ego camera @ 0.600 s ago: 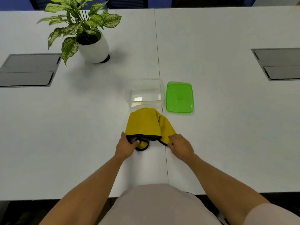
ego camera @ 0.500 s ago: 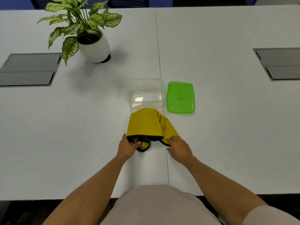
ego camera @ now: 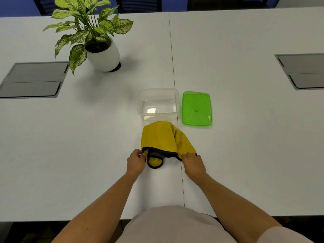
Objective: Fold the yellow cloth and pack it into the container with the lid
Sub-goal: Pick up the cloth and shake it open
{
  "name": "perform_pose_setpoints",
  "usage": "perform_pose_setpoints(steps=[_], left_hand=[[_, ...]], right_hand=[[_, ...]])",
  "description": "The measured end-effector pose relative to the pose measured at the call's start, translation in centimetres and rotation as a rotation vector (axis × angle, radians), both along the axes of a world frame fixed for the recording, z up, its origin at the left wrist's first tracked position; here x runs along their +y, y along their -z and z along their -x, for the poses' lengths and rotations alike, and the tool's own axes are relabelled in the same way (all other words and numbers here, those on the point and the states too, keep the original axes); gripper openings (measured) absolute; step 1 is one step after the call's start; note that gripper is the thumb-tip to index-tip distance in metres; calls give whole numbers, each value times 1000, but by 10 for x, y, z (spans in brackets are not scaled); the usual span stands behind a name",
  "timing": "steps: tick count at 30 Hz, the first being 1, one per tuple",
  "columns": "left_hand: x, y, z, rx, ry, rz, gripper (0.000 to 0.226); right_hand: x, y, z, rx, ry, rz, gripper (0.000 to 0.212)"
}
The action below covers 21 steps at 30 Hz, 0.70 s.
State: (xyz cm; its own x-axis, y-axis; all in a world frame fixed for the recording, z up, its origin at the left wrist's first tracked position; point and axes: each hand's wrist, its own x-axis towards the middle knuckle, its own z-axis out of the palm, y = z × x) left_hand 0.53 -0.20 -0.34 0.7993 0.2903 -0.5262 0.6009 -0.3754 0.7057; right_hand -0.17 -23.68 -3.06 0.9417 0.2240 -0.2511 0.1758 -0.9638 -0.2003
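Head view looks down on a white table (ego camera: 87, 137) where the yellow cloth (ego camera: 163, 137) lies crumpled just in front of the person, its far edge almost touching the near wall of the clear box (ego camera: 158, 104). The green lid (ego camera: 196, 108) rests flat just to the right of the box, off it. The left hand (ego camera: 135, 163) has its fingers curled in a pinch on the dark-trimmed near-left edge of the cloth; the right hand (ego camera: 192, 163) is closed over the near-right corner. Both hands sit at the near edge, one at each end, so the cloth stretches away from them toward the box, with its long side running roughly front to back. Neither hand looks nearer than the other. I'd guess the next fold goes forward, away from the body, and the bunched right side may need smoothing first. A potted plant (ego camera: 98, 41) stands well off to the far left.
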Motion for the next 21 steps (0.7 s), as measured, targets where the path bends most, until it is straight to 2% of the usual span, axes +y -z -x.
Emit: perform_pose_setpoints(steps=[2,4,6,9,12,15,18,21], left_hand=[[1,-2,0,-40,-12,9,12],[4,-6,-2,-114,-12,-15,11],[8,-12,-4,-244,4,-116,13],[6,-32,-16,-421,3,-252,19],[-3,-63,-33,-557,4,-243,19],[-7,-97,-52,-693,70,-171,9],[-5,-139,-72,-751,206,-86,5],[6,-183,-92,-880,392,-158,3]], right_hand=[[-3,-8,1,-38,0,82,22],[-7,-15,0,-153,36,43,23],[-13,-28,-9,-245,113,-90,7],[-21,-51,-35,-380,328,-330,15],[-27,-83,-60,-393,438,-585,10],[-28,-118,-85,-429,370,-721,11],[-25,-161,-106,-490,300,-821,11],[-27,-205,-123,-528,241,-897,11]])
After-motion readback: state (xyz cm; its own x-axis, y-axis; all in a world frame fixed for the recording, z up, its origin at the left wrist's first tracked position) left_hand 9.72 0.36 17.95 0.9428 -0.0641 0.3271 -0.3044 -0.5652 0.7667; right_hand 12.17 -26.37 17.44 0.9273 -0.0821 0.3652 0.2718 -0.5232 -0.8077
